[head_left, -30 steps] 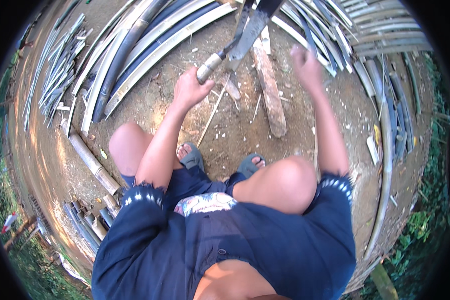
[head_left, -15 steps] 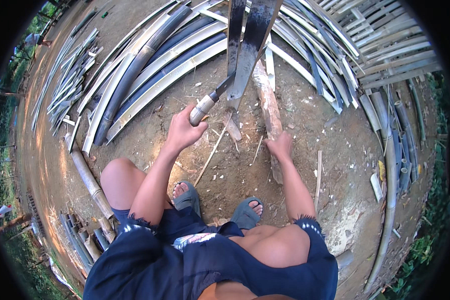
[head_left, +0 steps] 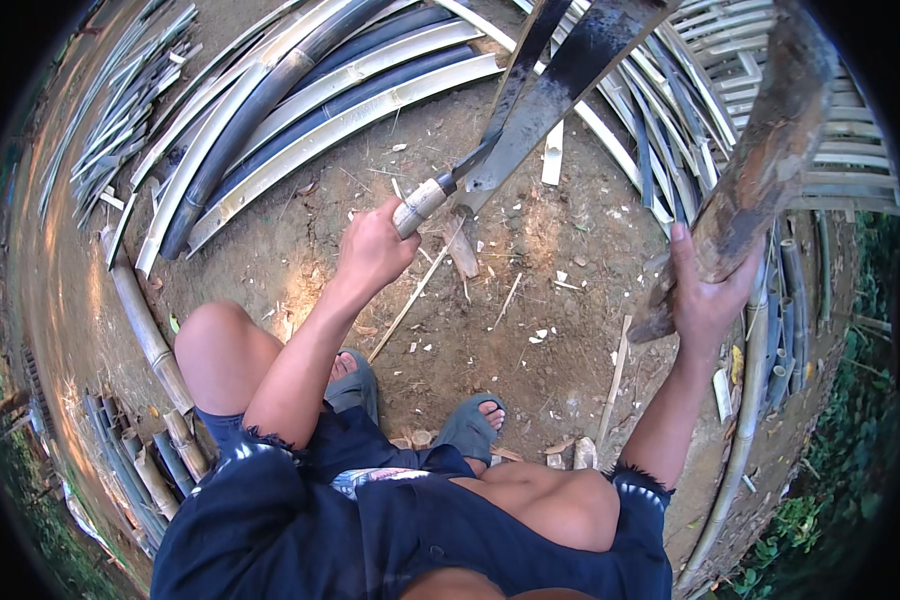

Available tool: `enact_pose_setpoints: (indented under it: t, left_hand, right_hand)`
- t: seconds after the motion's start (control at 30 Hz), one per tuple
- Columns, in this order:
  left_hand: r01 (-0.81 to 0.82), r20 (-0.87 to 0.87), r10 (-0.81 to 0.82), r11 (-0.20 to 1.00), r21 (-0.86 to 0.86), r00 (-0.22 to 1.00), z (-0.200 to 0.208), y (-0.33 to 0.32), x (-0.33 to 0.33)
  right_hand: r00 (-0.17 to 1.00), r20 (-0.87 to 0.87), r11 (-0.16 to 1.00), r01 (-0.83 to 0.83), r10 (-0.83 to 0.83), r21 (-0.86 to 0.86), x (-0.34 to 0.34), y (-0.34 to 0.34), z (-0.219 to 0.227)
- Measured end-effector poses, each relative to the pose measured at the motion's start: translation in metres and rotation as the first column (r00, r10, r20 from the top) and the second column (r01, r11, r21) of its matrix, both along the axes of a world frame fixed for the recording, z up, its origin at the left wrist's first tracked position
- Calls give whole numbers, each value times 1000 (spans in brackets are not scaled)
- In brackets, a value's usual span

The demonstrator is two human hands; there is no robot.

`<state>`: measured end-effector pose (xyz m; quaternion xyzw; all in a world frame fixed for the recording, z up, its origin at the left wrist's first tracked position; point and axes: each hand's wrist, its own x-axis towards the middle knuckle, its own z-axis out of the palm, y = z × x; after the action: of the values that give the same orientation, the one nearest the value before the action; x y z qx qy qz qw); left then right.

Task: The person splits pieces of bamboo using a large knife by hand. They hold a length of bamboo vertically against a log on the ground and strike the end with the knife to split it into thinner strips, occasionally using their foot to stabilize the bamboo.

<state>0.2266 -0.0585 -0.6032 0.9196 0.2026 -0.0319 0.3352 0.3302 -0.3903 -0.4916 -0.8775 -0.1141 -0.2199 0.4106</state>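
Observation:
My left hand (head_left: 375, 250) is closed around the pale, round handle of a large knife (head_left: 423, 206). Its dark blade reaches into the split of a bamboo length (head_left: 560, 95), which rises past the top edge in two parted strips. The bamboo's lower end meets the ground by a small wood piece (head_left: 461, 250). In my right hand (head_left: 710, 300) is a thick, rough wooden club (head_left: 755, 165), gripped near its lower end. It is raised and tilted, to the right of the bamboo and apart from it.
Split bamboo strips (head_left: 360, 118) lie in a curved pile ahead, with thin sticks (head_left: 120, 110) at far left. A slatted bamboo panel (head_left: 850, 150) is at upper right. Bamboo poles (head_left: 740, 440) line the right side. My sandalled feet (head_left: 473, 430) stand among wood chips.
My right hand has lifted the club off the ground, up and to the right. The bamboo now leans further right in view, with my left hand still on the knife.

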Motion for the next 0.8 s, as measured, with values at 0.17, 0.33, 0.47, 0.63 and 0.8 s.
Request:
enact_pose_setpoints:
  t: [0.17,0.33,0.47,0.63,0.8]
  left_hand:
    - [-12,-74,12,1000,1,997,12,-10,-2]
    - [14,-107,-12,1000,18,994,4,-5,4]
    - [-51,-83,51,999,12,995,-10,-4,2]
    - [9,-49,-9,1000,-11,999,-3,-2,-8]
    - [-2,-149,0,1000,-11,989,3,-6,2]
  right_hand:
    - [860,-462,976,-182,218,122,-2,27,-28]
    - [791,-612,803,-349,-24,-483,16,6,-30]
    - [804,-585,955,-246,106,-166,24,18,29]
    - [998,-50,999,-43,43,14,35,15,59]
    - [912,-403,952,-185,75,-243,-6,29,-45]
